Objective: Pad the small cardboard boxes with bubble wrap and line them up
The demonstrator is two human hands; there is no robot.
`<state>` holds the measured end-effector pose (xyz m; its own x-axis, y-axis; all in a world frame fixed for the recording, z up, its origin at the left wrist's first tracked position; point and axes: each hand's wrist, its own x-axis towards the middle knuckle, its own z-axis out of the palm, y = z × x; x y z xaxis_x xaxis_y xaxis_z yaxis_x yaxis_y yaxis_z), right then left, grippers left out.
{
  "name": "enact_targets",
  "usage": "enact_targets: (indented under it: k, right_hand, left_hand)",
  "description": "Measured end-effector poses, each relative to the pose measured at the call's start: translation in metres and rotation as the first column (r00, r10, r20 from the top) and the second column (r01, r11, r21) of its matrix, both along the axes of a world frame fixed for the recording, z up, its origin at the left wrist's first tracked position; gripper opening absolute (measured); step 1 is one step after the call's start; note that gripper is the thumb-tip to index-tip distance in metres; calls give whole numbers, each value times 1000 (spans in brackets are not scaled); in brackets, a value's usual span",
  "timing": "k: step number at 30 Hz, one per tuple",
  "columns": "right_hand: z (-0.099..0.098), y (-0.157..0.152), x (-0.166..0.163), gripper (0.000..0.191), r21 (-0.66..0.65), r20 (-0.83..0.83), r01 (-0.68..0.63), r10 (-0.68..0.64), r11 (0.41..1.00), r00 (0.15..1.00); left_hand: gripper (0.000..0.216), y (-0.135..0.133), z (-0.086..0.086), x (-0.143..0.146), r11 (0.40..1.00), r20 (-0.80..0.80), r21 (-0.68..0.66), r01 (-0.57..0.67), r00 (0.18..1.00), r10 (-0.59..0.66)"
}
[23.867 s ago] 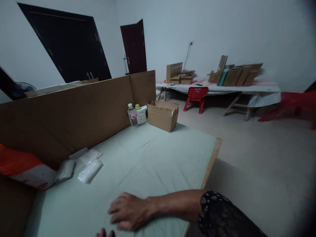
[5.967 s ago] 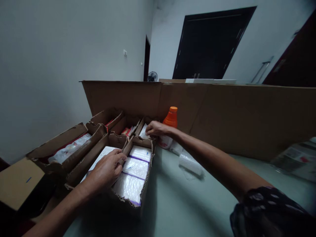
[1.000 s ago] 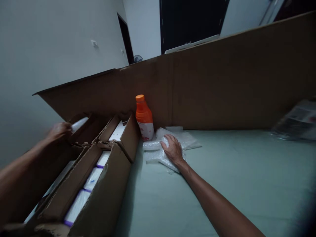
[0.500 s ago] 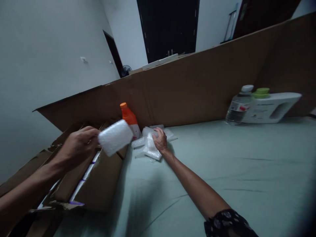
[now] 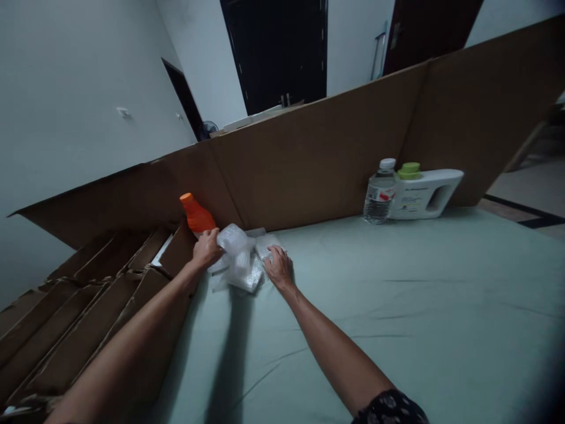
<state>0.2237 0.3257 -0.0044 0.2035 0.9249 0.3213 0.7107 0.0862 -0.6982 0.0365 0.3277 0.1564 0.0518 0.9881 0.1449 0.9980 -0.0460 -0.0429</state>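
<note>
My left hand (image 5: pixel 207 248) pinches the left edge of a bubble-wrap packet (image 5: pixel 233 238), held over a small pile of similar packets. What is inside the bubble wrap cannot be made out. At the pile's right side, my right hand (image 5: pixel 279 266) touches a flat bubble-wrap packet (image 5: pixel 265 244) with its fingers apart and slightly bent. More clear packets (image 5: pixel 249 277) lie loosely overlapped between the two hands. Just behind my left hand an orange bottle (image 5: pixel 198 215) leans, its lower part hidden by the hand and the packets.
Cardboard boxes with open tops (image 5: pixel 110 312) stand in a row at the left. A cardboard wall (image 5: pixel 309 165) runs along the back of the green-covered surface (image 5: pixel 397 294). Against it stand a clear water bottle (image 5: pixel 379 194) and a white jug with a green cap (image 5: pixel 424 194).
My left hand has carried the bubble-wrap packet from above the boxes rightward to the pile. My right hand has shifted to the pile's right side. The camera view has turned right.
</note>
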Motion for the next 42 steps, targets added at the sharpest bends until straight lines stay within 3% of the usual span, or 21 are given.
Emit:
enact_targets:
  k: [5, 10, 14, 17, 19, 20, 22, 24, 26, 28, 31, 36, 38, 40, 42]
  right_hand:
    - [3, -4, 0, 48, -13, -4, -6, 6, 1000, 1000]
    - [4, -6, 1, 47, -10, 9, -9, 9, 1000, 1000]
    - [1, -2, 0, 44, 11, -2, -10, 10, 1000, 1000]
    - [-5, 4, -1, 43, 35, -14, -7, 8, 999, 1000]
    - [-9, 8, -1, 42, 54, -18, -7, 8, 999, 1000]
    - [-11, 10, -1, 42, 65, -20, -6, 8, 998, 1000]
    - [-14, 15, 0, 42, 89, -25, -5, 7, 996, 1000]
    - [-14, 19, 1, 41, 116, -34, -2, 6, 993, 999]
    - [-12, 21, 2, 42, 147, -46, 6, 1, 989, 999]
    - [-8, 18, 1, 42, 186, -56, 16, -6, 982, 998]
    - [2, 5, -1, 42, 257, -62, 20, -5, 966, 998]
    - [21, -28, 3, 41, 351, -45, -47, 67, 935, 997]
    - [28, -47, 8, 39, 372, -15, -123, 138, 920, 990]
    - [33, -72, 15, 38, 360, 5, -223, 237, 906, 972]
    - [35, -103, 23, 38, 288, -34, -342, 366, 894, 930]
  left_hand:
    - [50, 0, -55, 16, 981, 38, -117, 154, 988, -151]
    - [40, 7, -69, 24, 965, 118, -181, 189, 978, -170]
    - [46, -25, -65, 25, 978, 159, -139, 155, 978, -133]
    - [65, -87, -61, 13, 985, 178, -61, 163, 972, -150]
    - [66, -136, -53, -7, 988, 180, 9, 153, 972, -152]
    - [64, -160, -47, -21, 988, 175, 84, 130, 974, -143]
    - [53, -199, -30, -54, 918, 96, 389, 79, 987, -125]
    - [51, -223, -10, -88, 857, 23, 513, -48, 999, 42]
    - [51, -235, 7, -115, 876, -3, 427, -223, 969, 248]
    - [47, -239, 15, -131, 895, -1, 244, -374, 923, 386]
    - [38, -242, 14, -137, 899, 47, 110, -424, 906, 421]
    - [27, -266, 1, -136, 960, 104, 121, -251, 965, 239]
    - [25, -284, -4, -139, 984, 148, 165, -71, 988, 46]
    - [23, -307, -8, -143, 937, 198, 319, 139, 957, -210]
    - [18, -330, -14, -147, 835, 239, 504, 219, 894, -379]
